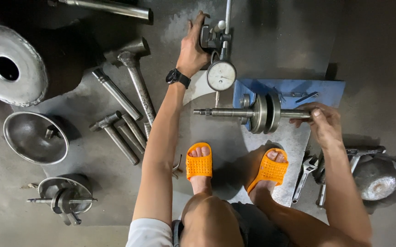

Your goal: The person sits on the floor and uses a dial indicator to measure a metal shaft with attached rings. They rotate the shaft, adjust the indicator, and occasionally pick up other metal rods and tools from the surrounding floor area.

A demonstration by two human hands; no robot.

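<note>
The crankshaft lies across a blue stand on the floor, its right shaft end inside the right hand, whose fingers are closed around it. Just beyond the crankshaft, toward the left hand, stands a dial gauge with a round white face. The left hand, with a black watch at the wrist, grips the dark gauge base, fingers wrapped over its top. Below the right hand an adjustable wrench lies beside the orange sandals. Left of the left forearm are several hammers, and further away a metal bowl and another crankshaft.
</note>
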